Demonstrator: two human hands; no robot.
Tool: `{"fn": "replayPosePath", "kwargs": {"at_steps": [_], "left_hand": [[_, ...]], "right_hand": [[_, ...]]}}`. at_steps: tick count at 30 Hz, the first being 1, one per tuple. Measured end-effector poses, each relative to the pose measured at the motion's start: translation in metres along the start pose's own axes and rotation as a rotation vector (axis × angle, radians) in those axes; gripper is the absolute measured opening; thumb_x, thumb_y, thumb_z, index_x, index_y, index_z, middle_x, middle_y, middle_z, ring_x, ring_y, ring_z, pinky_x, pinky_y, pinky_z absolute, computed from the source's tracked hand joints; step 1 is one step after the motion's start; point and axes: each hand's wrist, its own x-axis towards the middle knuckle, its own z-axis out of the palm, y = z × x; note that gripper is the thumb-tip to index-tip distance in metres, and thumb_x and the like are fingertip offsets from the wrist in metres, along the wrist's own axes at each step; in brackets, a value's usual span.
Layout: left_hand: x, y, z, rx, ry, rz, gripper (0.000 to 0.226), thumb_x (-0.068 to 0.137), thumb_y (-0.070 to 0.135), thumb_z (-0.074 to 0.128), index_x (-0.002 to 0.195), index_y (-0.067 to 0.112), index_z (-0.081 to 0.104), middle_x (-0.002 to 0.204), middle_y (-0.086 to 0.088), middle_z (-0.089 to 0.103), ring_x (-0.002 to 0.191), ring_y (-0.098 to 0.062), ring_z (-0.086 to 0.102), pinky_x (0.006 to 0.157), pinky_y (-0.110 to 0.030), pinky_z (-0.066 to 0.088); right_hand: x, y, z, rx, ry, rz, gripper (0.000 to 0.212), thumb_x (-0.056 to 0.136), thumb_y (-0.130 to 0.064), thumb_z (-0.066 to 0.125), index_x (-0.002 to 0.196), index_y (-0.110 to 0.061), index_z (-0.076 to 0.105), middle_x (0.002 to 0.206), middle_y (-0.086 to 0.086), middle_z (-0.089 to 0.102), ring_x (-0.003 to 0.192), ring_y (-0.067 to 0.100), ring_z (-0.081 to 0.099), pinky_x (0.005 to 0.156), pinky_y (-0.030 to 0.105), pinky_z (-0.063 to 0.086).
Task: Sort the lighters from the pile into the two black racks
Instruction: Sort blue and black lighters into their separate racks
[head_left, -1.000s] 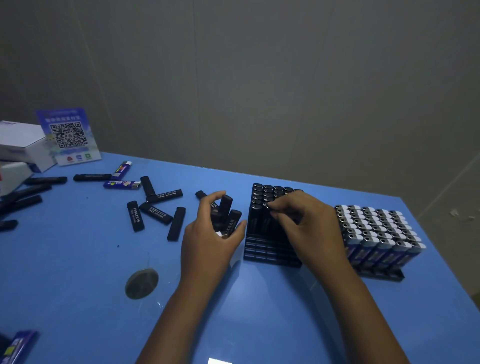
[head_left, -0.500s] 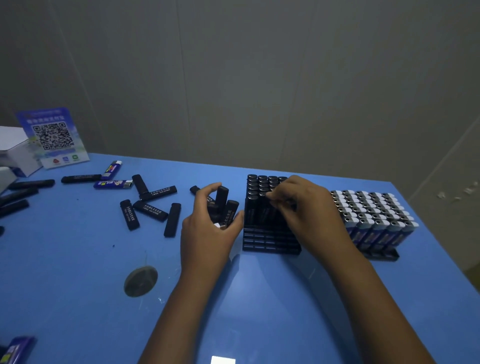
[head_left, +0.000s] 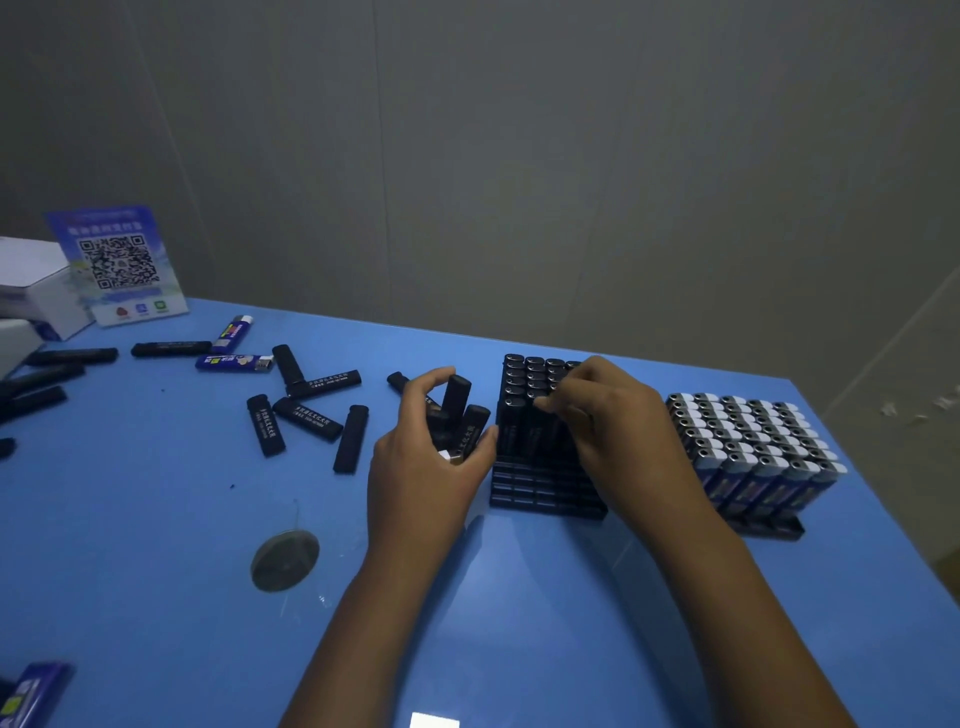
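Two black racks stand side by side on the blue table. The nearer rack (head_left: 545, 493) carries black lighters in its back rows, and its front slots show empty. The right rack (head_left: 779, 527) is packed with blue lighters (head_left: 753, 441) that have silver tops. My left hand (head_left: 421, 478) grips a bunch of black lighters (head_left: 460, 415) just left of the nearer rack. My right hand (head_left: 613, 436) is over that rack, its fingertips pinching a black lighter among the standing ones; that lighter is mostly hidden. Loose black lighters (head_left: 311, 418) lie to the left.
Two blue lighters (head_left: 234, 362) lie at the back left among long black ones (head_left: 169, 348). A QR-code sign (head_left: 119, 265) and white boxes (head_left: 31, 286) stand at the far left. A grey round mark (head_left: 284, 560) is on the table near me. A blue pack (head_left: 31, 693) sits bottom left.
My right hand has stayed over the black rack, its fingers shifting slightly among the lighters. My left hand keeps its bunch in the same place. The camera view shifted a little.
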Motion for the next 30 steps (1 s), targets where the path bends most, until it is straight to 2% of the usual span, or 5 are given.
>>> {"fn": "replayPosePath", "kwargs": {"at_steps": [9,14,22,25,30], "left_hand": [[-0.001,0.000,0.000,0.007,-0.023,-0.010,0.053,0.078,0.038,0.078,0.120,0.050,0.047,0.087,0.017,0.066,0.088,-0.009,0.064,0.080,-0.041,0.055],[-0.004,0.004,0.005,0.061,-0.087,0.032,0.057,0.079,0.040,0.077,0.124,0.050,0.043,0.083,0.016,0.067,0.082,-0.011,0.066,0.073,-0.042,0.055],[-0.006,0.006,0.006,0.101,-0.173,0.073,0.066,0.078,0.033,0.076,0.128,0.050,0.036,0.084,0.019,0.068,0.080,-0.003,0.066,0.069,-0.040,0.055],[-0.006,0.006,0.006,0.102,-0.166,0.087,0.067,0.077,0.035,0.076,0.131,0.047,0.037,0.081,0.018,0.065,0.076,-0.006,0.064,0.066,-0.040,0.054],[-0.006,0.004,0.005,0.059,-0.131,0.086,0.066,0.076,0.038,0.076,0.131,0.046,0.040,0.085,0.023,0.060,0.077,-0.005,0.064,0.071,-0.042,0.054]], "right_hand": [[0.003,-0.015,-0.006,0.312,0.113,0.250,0.018,0.090,-0.006,0.068,0.099,-0.022,0.072,0.094,-0.013,0.069,0.086,0.001,0.065,0.080,0.022,0.053],[0.006,-0.037,-0.017,0.688,-0.102,0.374,0.004,0.090,-0.021,0.073,0.094,-0.022,0.075,0.087,-0.008,0.075,0.085,0.009,0.072,0.079,0.023,0.056],[0.005,-0.048,-0.011,0.671,-0.153,0.355,0.013,0.084,-0.016,0.078,0.096,-0.022,0.075,0.083,-0.004,0.071,0.081,0.012,0.068,0.075,0.019,0.054],[0.004,-0.045,-0.013,0.727,-0.153,0.361,0.016,0.087,-0.013,0.075,0.098,-0.024,0.076,0.087,-0.001,0.071,0.086,0.017,0.069,0.078,0.026,0.057],[0.007,-0.038,-0.023,0.860,-0.008,0.382,0.021,0.093,-0.007,0.066,0.102,-0.023,0.077,0.090,0.006,0.074,0.081,0.009,0.066,0.070,0.017,0.048]]}}
